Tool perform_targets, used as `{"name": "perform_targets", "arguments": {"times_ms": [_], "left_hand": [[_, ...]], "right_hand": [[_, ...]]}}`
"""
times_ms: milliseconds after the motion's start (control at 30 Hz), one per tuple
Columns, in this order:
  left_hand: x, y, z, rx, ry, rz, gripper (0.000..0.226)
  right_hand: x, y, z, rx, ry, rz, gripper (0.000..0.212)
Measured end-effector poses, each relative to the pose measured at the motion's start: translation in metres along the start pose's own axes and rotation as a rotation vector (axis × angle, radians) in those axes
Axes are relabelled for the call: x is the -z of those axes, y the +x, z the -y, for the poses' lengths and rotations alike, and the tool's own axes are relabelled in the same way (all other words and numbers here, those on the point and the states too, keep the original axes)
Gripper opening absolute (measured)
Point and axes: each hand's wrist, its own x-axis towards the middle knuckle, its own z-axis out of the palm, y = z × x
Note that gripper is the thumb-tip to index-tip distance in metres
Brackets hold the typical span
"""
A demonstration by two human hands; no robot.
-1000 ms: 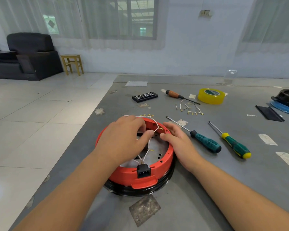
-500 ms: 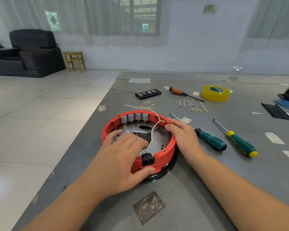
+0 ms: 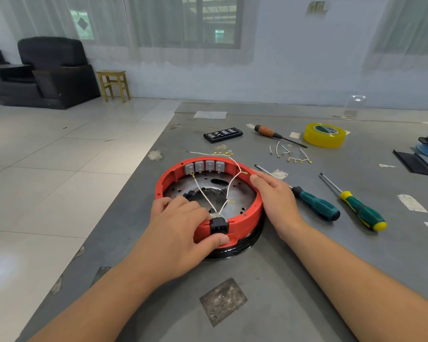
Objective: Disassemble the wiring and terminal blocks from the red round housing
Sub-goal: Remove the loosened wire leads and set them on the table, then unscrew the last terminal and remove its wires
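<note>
Grey tabletop (image 3: 307,280): we see the housing (image 3: 247,218) between both hands. Left hand (image 3: 181,233) grips its near rim beside the socket (image 3: 218,225); right hand (image 3: 277,201) rests flat against its right wall.

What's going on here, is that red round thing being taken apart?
Yes. A person is stripping a red round housing on a grey table. The left hand grips the near rim by the black power socket, fingers inside, thumb outside. The right hand steadies the right rim. White wires and four grey terminal blocks remain inside; screwdrivers lie alongside.
</note>
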Motion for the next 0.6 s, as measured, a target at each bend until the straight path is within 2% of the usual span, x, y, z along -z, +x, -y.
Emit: {"name": "perform_targets", "arguments": {"times_ms": [67,133,233,300,367,400,433,533,600], "left_hand": [[-0.003,0.001,0.003,-0.032,-0.003,-0.031,0.053],[-0.004,0.003,0.007,-0.066,0.013,-0.059,0.051],[-0.005,0.005,0.017,-0.113,0.062,-0.110,0.049],[-0.005,0.006,0.023,-0.138,0.110,-0.147,0.048],[-0.005,0.008,0.029,-0.171,0.174,-0.195,0.049],[-0.006,0.010,0.031,-0.188,0.205,-0.228,0.050],[-0.006,0.012,0.033,-0.202,0.230,-0.261,0.051],[-0.007,0.015,0.037,-0.228,0.288,-0.322,0.061],[-0.010,0.015,0.041,-0.230,0.308,-0.355,0.064]], "right_hand": [[0.002,-0.001,-0.001,0.021,-0.026,0.019,0.027],[0.004,-0.002,-0.002,0.010,-0.032,0.022,0.042],[0.003,-0.003,0.003,0.026,-0.029,0.125,0.043],[0.001,-0.002,0.007,-0.012,0.047,0.184,0.065],[-0.001,0.000,0.007,-0.148,0.281,0.221,0.094],[-0.003,-0.001,0.007,-0.208,0.400,0.254,0.098],[-0.003,-0.002,0.006,-0.254,0.479,0.293,0.094],[-0.006,-0.006,0.007,-0.338,0.564,0.434,0.066],[-0.008,-0.006,0.004,-0.355,0.590,0.445,0.068]]}}
